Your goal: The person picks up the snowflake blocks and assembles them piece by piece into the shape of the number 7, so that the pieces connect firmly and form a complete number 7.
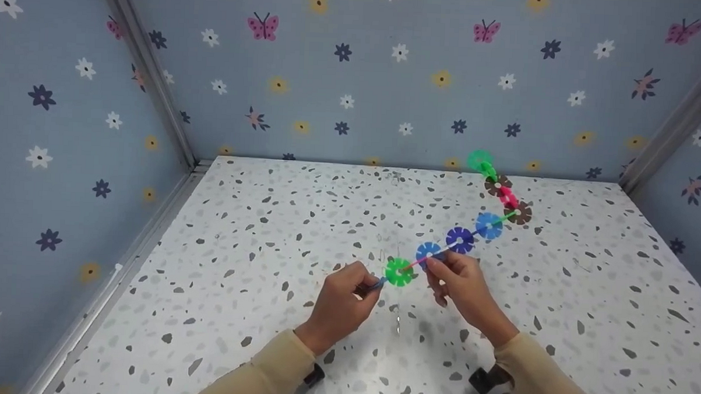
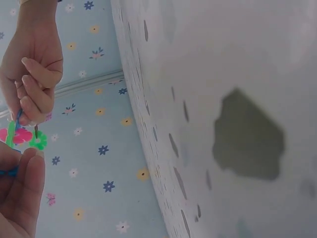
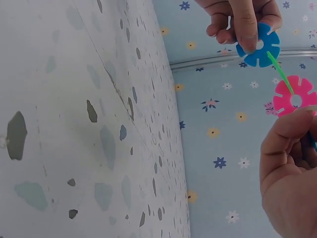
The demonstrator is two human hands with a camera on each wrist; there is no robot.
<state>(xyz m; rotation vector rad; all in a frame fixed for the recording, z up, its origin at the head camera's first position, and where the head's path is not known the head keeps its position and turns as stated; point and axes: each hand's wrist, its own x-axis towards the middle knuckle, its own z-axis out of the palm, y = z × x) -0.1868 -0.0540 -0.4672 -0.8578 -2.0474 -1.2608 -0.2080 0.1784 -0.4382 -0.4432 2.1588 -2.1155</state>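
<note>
A chain of notched plastic snowflake discs, slotted together at right angles, runs from my left hand [image 1: 344,302] up to the far right. Thumb and fingers of that hand pinch the blue disc [image 3: 260,47] at its near end. Beside it come a green disc [image 1: 399,272] and a pink disc [image 3: 292,94], which is edge-on in the head view. My right hand [image 1: 461,282] pinches the chain at a light blue disc [image 1: 428,252], partly covered by the fingers. Beyond it follow a dark blue disc [image 1: 460,240] and another light blue disc [image 1: 489,226].
The chain's far part has a brown disc [image 1: 520,213], a pink disc [image 1: 507,196], another brown disc [image 1: 497,185] and a green disc [image 1: 479,160] near the back wall. A speckled white table [image 1: 256,217] lies below. Flower-patterned panels [image 1: 366,81] enclose its back and sides.
</note>
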